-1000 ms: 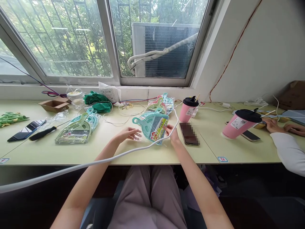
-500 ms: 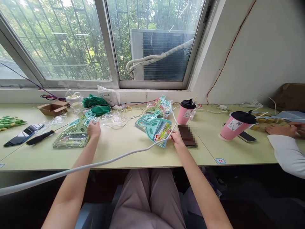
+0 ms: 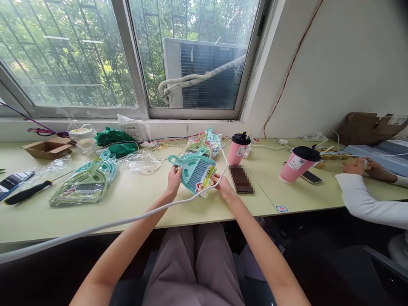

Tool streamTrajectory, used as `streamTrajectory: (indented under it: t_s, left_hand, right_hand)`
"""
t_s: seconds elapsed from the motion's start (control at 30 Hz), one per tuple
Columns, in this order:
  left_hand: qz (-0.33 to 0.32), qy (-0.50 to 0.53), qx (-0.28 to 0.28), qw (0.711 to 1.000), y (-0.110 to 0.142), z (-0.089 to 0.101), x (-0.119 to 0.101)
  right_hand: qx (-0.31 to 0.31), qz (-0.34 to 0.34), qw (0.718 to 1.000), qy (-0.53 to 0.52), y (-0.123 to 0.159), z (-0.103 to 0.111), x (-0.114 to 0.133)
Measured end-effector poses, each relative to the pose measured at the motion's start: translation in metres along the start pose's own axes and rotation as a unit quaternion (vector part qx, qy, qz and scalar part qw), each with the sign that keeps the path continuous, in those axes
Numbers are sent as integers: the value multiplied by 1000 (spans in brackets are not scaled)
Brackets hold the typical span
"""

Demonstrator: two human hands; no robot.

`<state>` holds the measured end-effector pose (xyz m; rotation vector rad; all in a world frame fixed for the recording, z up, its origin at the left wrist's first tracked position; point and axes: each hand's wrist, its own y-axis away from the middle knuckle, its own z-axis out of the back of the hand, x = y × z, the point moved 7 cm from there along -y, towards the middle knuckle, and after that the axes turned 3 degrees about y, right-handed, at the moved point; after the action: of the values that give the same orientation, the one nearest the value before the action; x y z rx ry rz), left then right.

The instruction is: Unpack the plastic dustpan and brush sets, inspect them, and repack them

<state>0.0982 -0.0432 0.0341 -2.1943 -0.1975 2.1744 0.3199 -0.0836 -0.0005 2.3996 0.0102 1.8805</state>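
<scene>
A teal mini dustpan and brush set (image 3: 195, 171) with a printed yellow-green card (image 3: 206, 180) is held tilted above the table. My left hand (image 3: 174, 179) grips its left edge, thumb on top. At its right lower corner, beside the card, my right hand (image 3: 223, 187) has its fingers closed on the set; a white cable in front partly covers them. Behind lie more wrapped sets, one with a pink handle (image 3: 202, 140). To the left rests a pile of green dustpan sets (image 3: 83, 187) in clear plastic.
A white cable (image 3: 134, 218) crosses before the table. Right of my hands are a phone (image 3: 241, 179) and pink cups (image 3: 237, 151) with black lids. A screwdriver (image 3: 28, 192), an open carton (image 3: 47, 147) and a green bag (image 3: 116, 142) are left. Another person's hands (image 3: 353, 166) work at far right.
My left hand has left the green pile, moved right and taken hold of the teal dustpan set. My right hand still holds the set. The view has turned slightly right.
</scene>
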Motion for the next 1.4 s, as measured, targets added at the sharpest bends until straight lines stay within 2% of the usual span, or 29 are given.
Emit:
streamTrajectory:
  t_s: [0.07,0.13,0.2,0.23,0.3,0.37,0.4,0.43,0.47,0.57,0.63,0.73,0.8,0.87,0.93,1.0,1.03,1.1,1.2,1.27,1.33,1.4]
  left_hand:
    - [-36,-8,-1,999,-14,6,-8]
    - [-49,-6,20,999,-27,16,-11]
    - [-39,-5,36,999,-36,28,-8]
    - [-30,-9,39,999,-39,33,-6]
    - [-17,-21,45,999,-41,41,-2]
    - [-17,-36,56,998,-40,42,-1]
    - [-23,-42,62,997,-39,41,-1]
    - [-26,-46,72,996,-37,38,0]
    - [-25,-48,85,995,-36,35,0]
    - [-7,-44,140,989,-31,23,4]
    - [-3,-48,168,985,-28,18,6]
    - [-21,-73,178,981,-24,15,7]
    - [-38,-89,175,980,-23,15,6]
    - [-59,-98,176,978,-23,13,6]
    - [-72,-107,182,975,-24,12,6]
    - [-64,-112,184,974,-26,14,9]
    - [-51,-109,184,976,-28,15,11]
    - [-20,-78,190,978,-30,19,15]
    - [28,-10,203,979,-32,24,19]
    - [59,14,212,975,-32,24,23]
    - [84,27,221,971,-31,23,26]
    - [100,44,231,967,-29,21,27]
  right_hand:
    - [2,-6,999,48,1,6,-1]
    - [-37,16,990,136,3,22,5]
    - [-96,56,957,266,8,39,15]
    - [-124,76,929,341,12,45,22]
    - [-171,115,850,486,22,47,36]
    - [-207,151,765,591,33,36,48]
    - [-213,170,733,623,38,26,53]
    - [-209,191,713,642,41,14,57]
    - [-191,214,704,650,42,-1,59]
    - [-104,268,699,655,39,-48,58]
    - [-68,282,678,675,32,-74,55]
    - [-55,292,626,721,22,-102,51]
    - [-61,279,606,742,15,-113,47]
    - [-70,248,607,752,9,-121,43]
    - [-66,220,620,750,3,-127,40]
    - [-46,214,628,747,-3,-133,39]
    - [-28,220,622,751,-5,-137,40]
    - [24,241,591,770,-10,-142,40]
    - [102,267,513,809,-13,-142,38]
    - [124,273,476,827,-15,-137,36]
    - [130,276,460,834,-15,-132,34]
    - [131,276,462,833,-15,-128,31]
